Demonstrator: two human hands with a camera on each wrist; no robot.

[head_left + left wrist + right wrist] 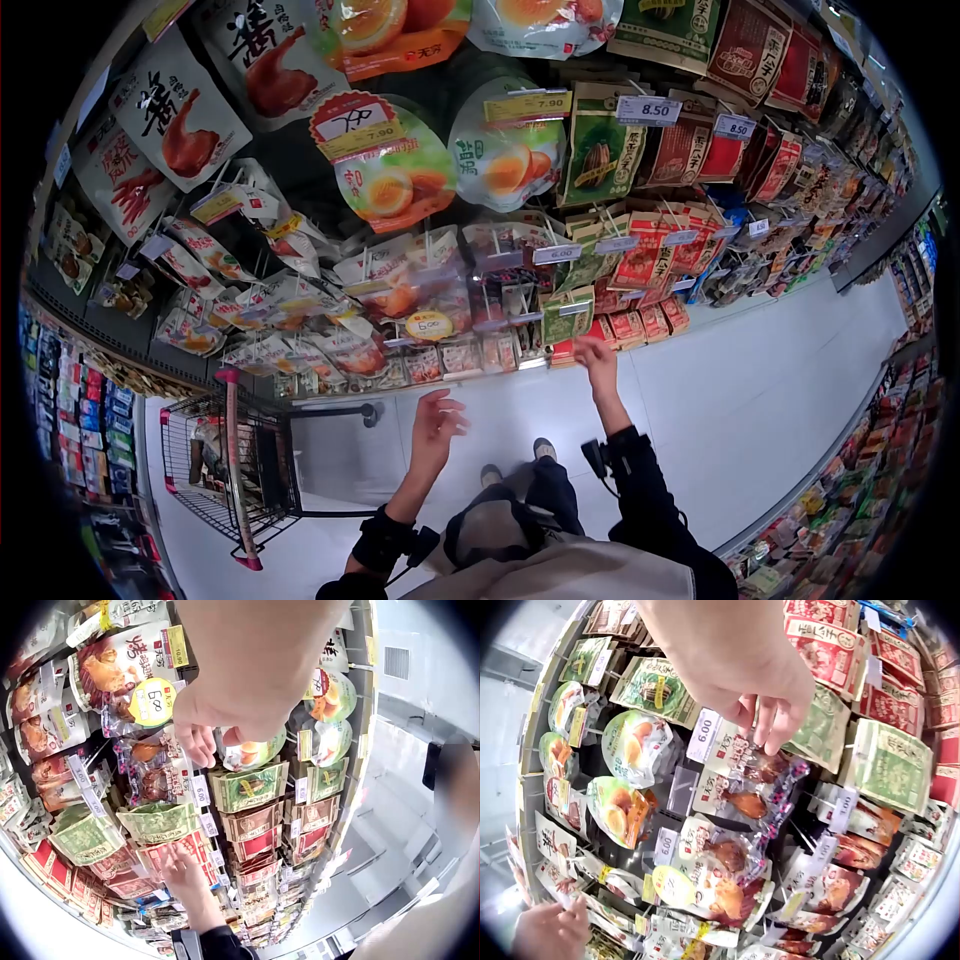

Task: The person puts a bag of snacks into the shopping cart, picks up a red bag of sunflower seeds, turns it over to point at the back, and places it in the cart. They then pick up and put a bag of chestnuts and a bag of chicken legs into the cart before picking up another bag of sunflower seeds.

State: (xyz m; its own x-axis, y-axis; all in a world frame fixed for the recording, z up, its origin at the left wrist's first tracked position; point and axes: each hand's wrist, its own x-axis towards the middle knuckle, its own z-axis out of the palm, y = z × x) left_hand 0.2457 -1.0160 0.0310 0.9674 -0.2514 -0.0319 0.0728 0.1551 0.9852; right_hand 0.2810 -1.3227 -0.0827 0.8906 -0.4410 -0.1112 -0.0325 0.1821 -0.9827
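Observation:
In the head view my left hand [436, 428] hovers before the lower rack with loosely bent fingers and nothing in them. My right hand [597, 362] is raised close to a green snack packet [568, 318] hanging low on the rack. Its fingers hang loosely curled. Seen from the right wrist, the right fingertips overlap a hanging chicken leg packet [742, 801], with green packets [821, 727] to their right. The left wrist view has the left hand [232, 697] in front of a bag with an egg picture [251, 752].
A shopping cart [235, 460] with items inside stands at the left on the pale floor [740, 400]. Price tags [650, 110] stick out from the hooks. Larger bags [185, 120] hang higher up, and another stocked shelf [840, 490] curves along the right.

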